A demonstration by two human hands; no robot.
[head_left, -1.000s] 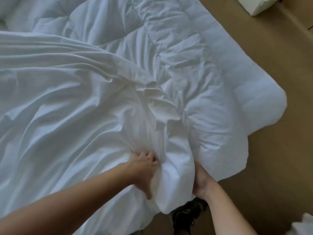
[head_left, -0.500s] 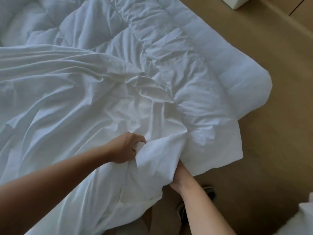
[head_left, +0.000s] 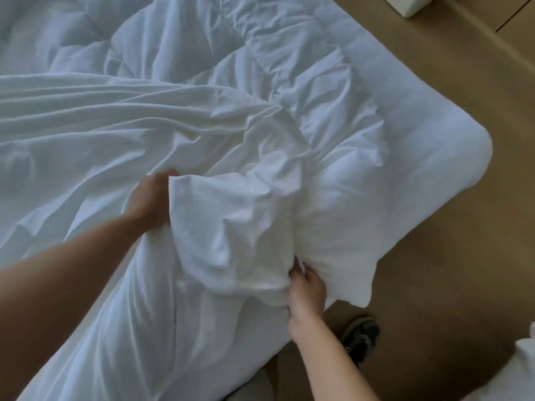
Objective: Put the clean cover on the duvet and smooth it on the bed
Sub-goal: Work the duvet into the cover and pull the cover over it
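Head view, the only one.
- Left grip (head_left: 150, 198): curled round a raised fold of the cover (head_left: 115, 125), fingertips hidden behind the cloth. Likely holding the pocket up and open so the filling can go in.
- Right grip (head_left: 307, 287): fingers pressed together, pinching the cover's gathered edge where it meets the duvet (head_left: 347, 111). Probably anchoring a corner while the other side pulls.
- Between the two grips, the cover bulges as a rumpled bag. Beyond them it runs off in long creases.
- The quilted duvet lies bare beyond and outboard of the right grip, its rounded edge overhanging the floor (head_left: 434, 256).
- Shoe (head_left: 360, 334) just below the right grip.
- Judgement: covering barely begun, smoothing not yet started.
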